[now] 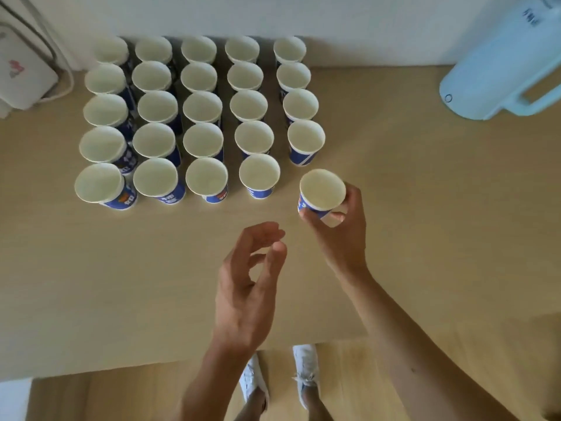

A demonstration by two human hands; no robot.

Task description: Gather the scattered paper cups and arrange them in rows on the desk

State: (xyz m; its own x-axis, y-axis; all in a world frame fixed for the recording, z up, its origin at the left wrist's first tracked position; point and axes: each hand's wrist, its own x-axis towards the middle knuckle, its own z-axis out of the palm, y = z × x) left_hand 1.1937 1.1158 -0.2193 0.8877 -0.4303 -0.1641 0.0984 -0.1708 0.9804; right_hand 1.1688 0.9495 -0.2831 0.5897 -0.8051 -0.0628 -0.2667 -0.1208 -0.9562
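Several blue-and-white paper cups (pixel 206 138) stand upright in neat rows on the light wooden desk (pixel 121 268), mouths up. The rightmost column ends one cup short at its near end. My right hand (pixel 343 229) grips one more paper cup (pixel 321 191) by its lower wall, just right of and nearer than the front row, beside that free spot. Whether this cup touches the desk I cannot tell. My left hand (pixel 252 278) hovers over the desk in front of the rows, fingers loosely curled, holding nothing.
A pale blue jug (pixel 498 71) with a handle stands at the back right. A white device (pixel 21 71) with cables sits at the back left by the wall. The desk's near edge (pixel 182 360) runs below my arms, with my white shoes on the floor.
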